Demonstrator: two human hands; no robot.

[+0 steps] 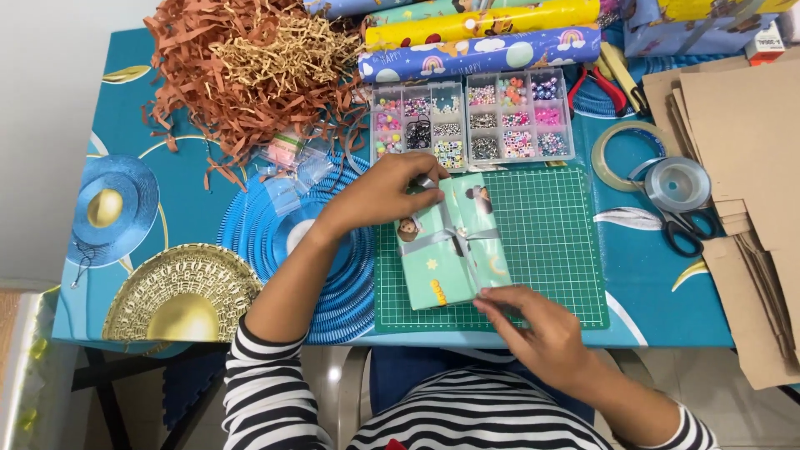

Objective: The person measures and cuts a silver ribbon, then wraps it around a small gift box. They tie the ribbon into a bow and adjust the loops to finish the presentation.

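Both hands worked a wrapped gift on the teal surface (192,133).

The green cutting mat (550,250) carried the mint-wrapped box (446,250), crossed by grey ribbon (433,237) — the left hand (379,192) pinched the ribbon at the box's far edge, while the right hand (533,329) gripped the near edge — bead organiser (471,121) just beyond.

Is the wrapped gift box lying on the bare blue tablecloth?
No, the wrapped gift box lies on the green cutting mat, with the left hand and right hand at its ends.
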